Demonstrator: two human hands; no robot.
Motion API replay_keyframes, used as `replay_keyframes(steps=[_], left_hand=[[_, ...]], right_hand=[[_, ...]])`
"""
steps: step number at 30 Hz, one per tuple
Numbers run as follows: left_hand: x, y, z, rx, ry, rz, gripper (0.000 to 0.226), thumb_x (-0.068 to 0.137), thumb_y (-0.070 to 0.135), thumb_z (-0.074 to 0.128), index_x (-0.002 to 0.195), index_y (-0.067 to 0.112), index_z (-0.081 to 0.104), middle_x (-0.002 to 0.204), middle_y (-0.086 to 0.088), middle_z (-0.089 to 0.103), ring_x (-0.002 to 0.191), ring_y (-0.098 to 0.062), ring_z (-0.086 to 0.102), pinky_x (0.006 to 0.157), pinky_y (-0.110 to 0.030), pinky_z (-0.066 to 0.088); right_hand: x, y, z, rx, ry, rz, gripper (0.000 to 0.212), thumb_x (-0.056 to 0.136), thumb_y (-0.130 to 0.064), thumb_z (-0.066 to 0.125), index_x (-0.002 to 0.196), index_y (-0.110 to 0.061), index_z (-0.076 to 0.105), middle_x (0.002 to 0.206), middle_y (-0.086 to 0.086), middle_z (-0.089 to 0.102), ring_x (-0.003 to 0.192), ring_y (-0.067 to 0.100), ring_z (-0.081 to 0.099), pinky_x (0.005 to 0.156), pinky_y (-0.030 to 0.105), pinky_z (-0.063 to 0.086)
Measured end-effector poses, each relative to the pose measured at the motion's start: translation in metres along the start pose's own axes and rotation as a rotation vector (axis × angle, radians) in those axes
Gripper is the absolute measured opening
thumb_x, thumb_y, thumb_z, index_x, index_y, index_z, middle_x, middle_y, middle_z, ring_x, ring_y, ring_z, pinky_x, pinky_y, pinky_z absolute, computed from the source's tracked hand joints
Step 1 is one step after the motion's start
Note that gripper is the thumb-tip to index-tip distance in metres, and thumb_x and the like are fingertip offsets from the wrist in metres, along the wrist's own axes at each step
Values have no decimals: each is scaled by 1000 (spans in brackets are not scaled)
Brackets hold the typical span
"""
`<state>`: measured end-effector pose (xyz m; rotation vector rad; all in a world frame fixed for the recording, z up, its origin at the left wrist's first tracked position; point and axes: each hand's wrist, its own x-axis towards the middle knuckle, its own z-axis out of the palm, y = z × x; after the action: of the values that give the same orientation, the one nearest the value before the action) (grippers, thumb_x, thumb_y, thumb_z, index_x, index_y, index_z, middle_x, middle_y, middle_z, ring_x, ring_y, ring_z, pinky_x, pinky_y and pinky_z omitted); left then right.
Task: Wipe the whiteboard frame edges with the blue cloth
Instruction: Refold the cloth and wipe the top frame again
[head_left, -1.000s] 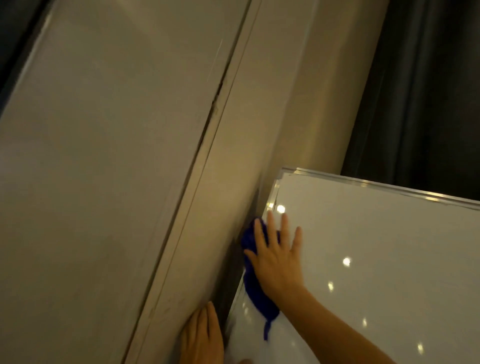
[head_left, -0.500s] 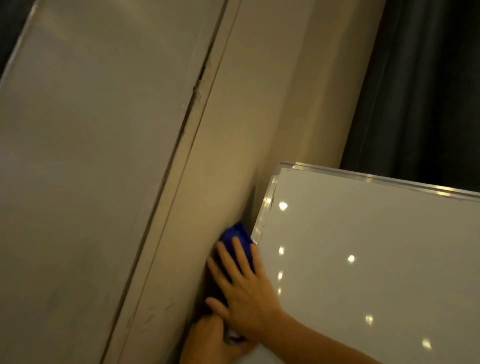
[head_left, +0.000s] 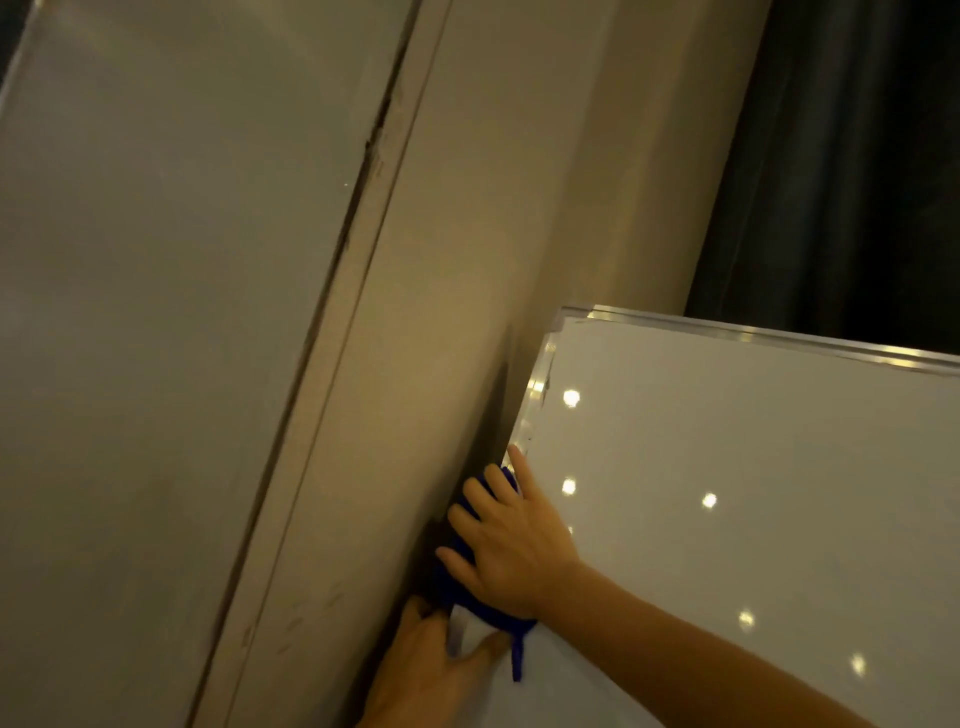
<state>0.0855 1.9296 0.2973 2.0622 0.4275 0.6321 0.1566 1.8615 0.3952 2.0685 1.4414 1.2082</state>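
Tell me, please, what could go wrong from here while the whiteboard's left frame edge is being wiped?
1. The right hand presses the blue cloth into the narrow gap between the whiteboard frame and the wall; fingers might scrape or get pinched there.
2. The left hand grips the frame just below; a downward stroke could bump it.
3. The cloth's loose tail hangs by that thumb and may snag.

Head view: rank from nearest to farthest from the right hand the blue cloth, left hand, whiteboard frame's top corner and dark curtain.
1. blue cloth: pressed under the right hand, touching.
2. left hand: just below, gripping the board's edge.
3. whiteboard frame, top corner: up the left edge.
4. dark curtain: behind, upper right.
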Motion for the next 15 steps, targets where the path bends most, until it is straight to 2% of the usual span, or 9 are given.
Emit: replay_keyframes(steps=[1,3,5,7,9,10,13,15], left_hand=[[-1,9,-3,78,-20,-25,93,79,73,46,147,11,27,148,-15,35,134,-25,39,107,-28,33],[-4,5,-8,112,-14,-14,72,92,56,42,149,19,19,157,-4,25,142,-19,27,115,-29,23],[5,-2,-4,239,-68,18,67,94,55,41,148,20,24,158,-5,22,143,-21,25,112,-27,25],[-1,-5,-10,274,-86,3,76,84,65,49,143,19,38,153,-6,32,137,-23,34,108,-28,30],[3,-11,-10,217,-127,-93,91,65,82,53,132,21,51,143,-5,41,128,-21,43,103,-33,35],[-2,-7,-15,195,-147,-132,98,56,86,53,130,22,52,142,-2,41,127,-19,44,103,-34,36],[4,-13,-25,120,-168,-98,101,45,86,59,127,29,54,139,2,47,125,-15,47,106,-37,38],[1,-11,-32,50,-131,-25,98,43,77,67,130,34,52,135,7,51,123,-11,49,105,-32,39]], right_hand=[[3,0,0,1,-10,27,60,97,-58,28,113,-15,66,116,9,62,117,33,48,117,61,9],[6,-8,5,15,-33,62,60,96,-57,29,108,-14,69,112,9,65,115,34,49,118,59,5],[10,-7,9,34,8,81,57,95,-56,33,101,-14,71,104,8,66,111,33,51,118,60,4],[19,11,1,21,87,131,55,95,-56,34,98,-15,71,103,7,65,112,33,52,117,62,3],[37,39,-16,-15,135,233,56,97,-56,29,105,-17,69,115,7,62,123,32,46,116,62,1],[45,49,-24,-23,139,272,58,97,-57,27,109,-18,67,121,6,60,129,32,42,116,62,0],[49,38,-27,28,148,279,59,95,-57,29,112,-15,66,123,9,58,132,35,37,117,61,-1],[36,10,-14,100,107,146,59,93,-59,34,108,-13,68,115,11,61,126,37,41,117,60,2]])
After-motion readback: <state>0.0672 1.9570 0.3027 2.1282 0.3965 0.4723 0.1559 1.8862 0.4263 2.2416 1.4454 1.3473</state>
